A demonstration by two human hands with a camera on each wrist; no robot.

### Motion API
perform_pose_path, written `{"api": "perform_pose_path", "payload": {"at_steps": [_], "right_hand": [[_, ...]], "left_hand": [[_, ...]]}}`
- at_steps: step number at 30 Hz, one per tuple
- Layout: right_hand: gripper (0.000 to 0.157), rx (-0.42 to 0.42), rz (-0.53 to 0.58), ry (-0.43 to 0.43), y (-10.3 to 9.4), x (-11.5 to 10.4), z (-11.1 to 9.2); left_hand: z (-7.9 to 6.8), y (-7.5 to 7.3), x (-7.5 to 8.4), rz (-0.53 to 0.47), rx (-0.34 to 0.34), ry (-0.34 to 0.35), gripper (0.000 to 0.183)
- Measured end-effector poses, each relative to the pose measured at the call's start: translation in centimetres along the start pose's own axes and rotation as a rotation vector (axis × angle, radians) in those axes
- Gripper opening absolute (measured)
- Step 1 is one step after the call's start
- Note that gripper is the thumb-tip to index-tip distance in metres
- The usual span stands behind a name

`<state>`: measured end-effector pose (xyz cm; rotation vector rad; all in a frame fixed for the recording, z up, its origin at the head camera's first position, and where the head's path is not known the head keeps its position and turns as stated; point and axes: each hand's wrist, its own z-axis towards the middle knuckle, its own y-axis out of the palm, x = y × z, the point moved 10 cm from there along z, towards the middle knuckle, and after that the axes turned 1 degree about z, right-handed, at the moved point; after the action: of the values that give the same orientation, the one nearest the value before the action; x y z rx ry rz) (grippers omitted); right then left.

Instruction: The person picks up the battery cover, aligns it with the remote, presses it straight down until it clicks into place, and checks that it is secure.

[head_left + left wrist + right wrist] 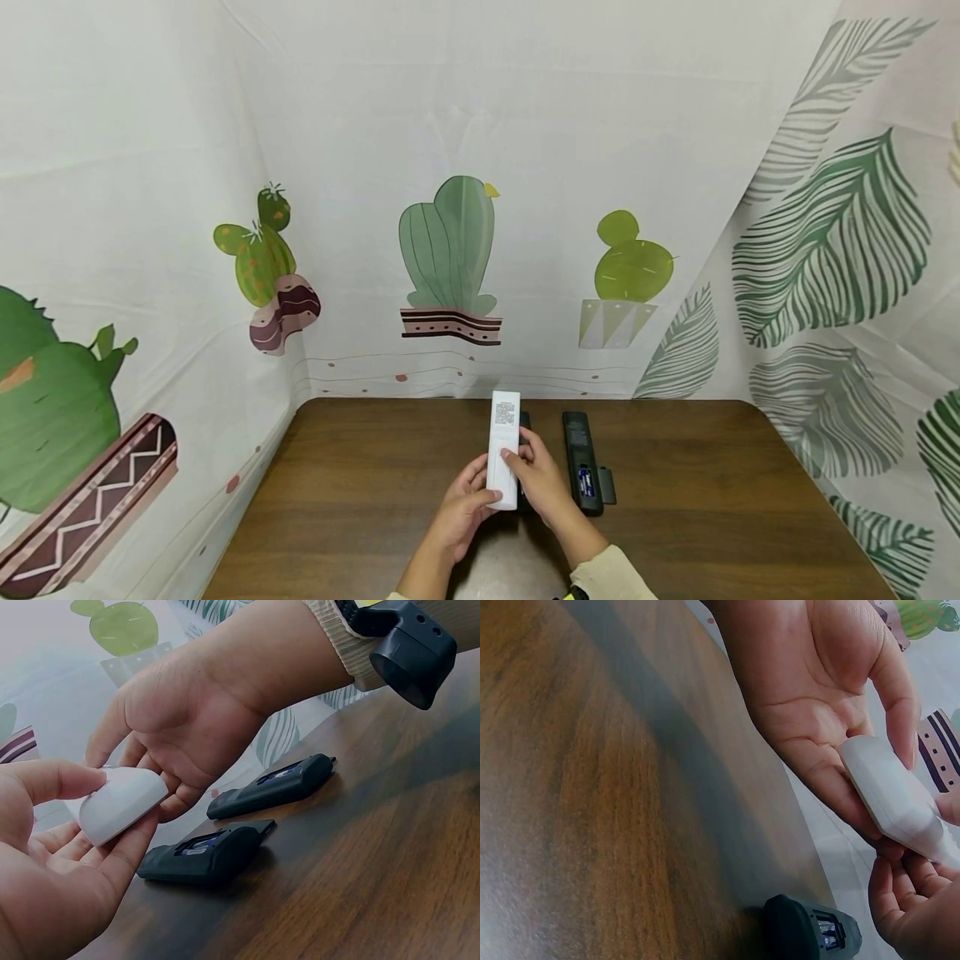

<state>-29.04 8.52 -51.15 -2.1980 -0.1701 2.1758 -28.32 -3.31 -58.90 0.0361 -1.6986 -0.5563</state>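
Note:
A white remote control (504,442) is held up over the table, its back with a printed label turned toward the head camera. My left hand (462,508) grips its lower end, thumb on the near face and fingers beneath, as the left wrist view shows. The right hand (546,479) holds it from the right side, with the thumb (512,460) lying on the back near the middle. Partly hidden behind that hand is a black remote (202,855) with its battery bay uncovered. Another black remote (579,442) lies to the right, batteries (586,482) showing in its bay.
A dark battery cover (607,486) lies against the right side of the right black remote. The brown wooden table (337,492) ends at a white cloth backdrop (540,167) printed with cacti and leaves.

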Motion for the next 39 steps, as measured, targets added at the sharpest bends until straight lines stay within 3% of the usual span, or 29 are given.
{"api": "perform_pose_path", "payload": {"at_steps": [15,21,31,39], "right_hand": [[0.06,0.017,0.002,0.012,0.0,4.1,2.1],[0.057,0.024,-0.002,0.018,0.0,3.7,1.9],[0.054,0.003,0.012,0.018,-0.1,0.5,0.2],[0.055,0.01,0.001,0.024,0.0,1.8,0.9]], "left_hand": [[0.0,-0.1,-0.1,0.003,0.003,-0.003,0.073],[0.0,0.0,-0.1,0.004,0.006,-0.005,0.074],[0.0,-0.1,-0.3,0.008,-0.002,-0.005,0.074],[0.0,-0.2,-0.5,0.006,0.005,-0.015,0.075]]}}
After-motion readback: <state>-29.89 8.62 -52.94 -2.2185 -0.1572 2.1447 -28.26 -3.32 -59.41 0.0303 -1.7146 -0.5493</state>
